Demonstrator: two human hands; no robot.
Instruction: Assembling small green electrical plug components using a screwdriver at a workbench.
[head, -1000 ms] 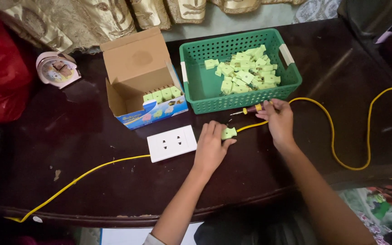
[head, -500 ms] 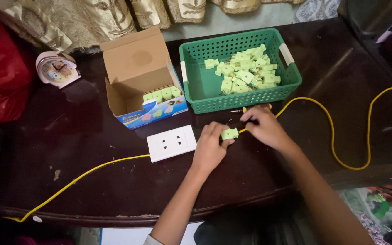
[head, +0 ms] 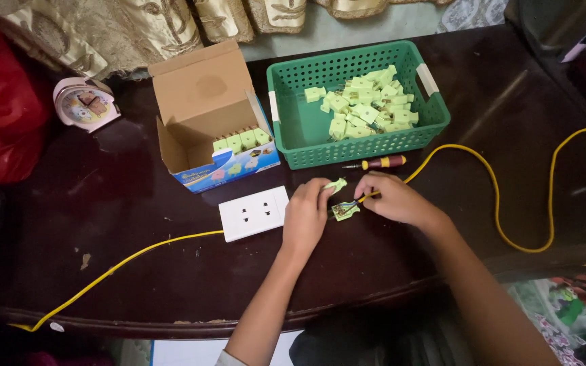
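- A dark wooden table stood against a wall hung with gold-patterned curtains, and a red bag sat at its left end.
- The left hand lay near the middle of the front edge, its fingertips pinching a small pale green plug cover.
- The right hand rested just beside it, fingers closed around the end of a yellow cable where that cable met an opened green plug body lying on the table between the two hands.
- The yellow cable looped away toward the right edge of the table and back.
- A white double socket plate lay just left of the left hand, with a second yellow wire running from it to the front left corner.
- A screwdriver with a red and yellow handle lay just behind the hands, in front of a green plastic basket.
- The basket, toward the back edge, held a heap of pale green plugs in its right half.
- An open cardboard box left of the basket held a row of the same green plugs.
- A small round alarm clock stood near the back left corner.
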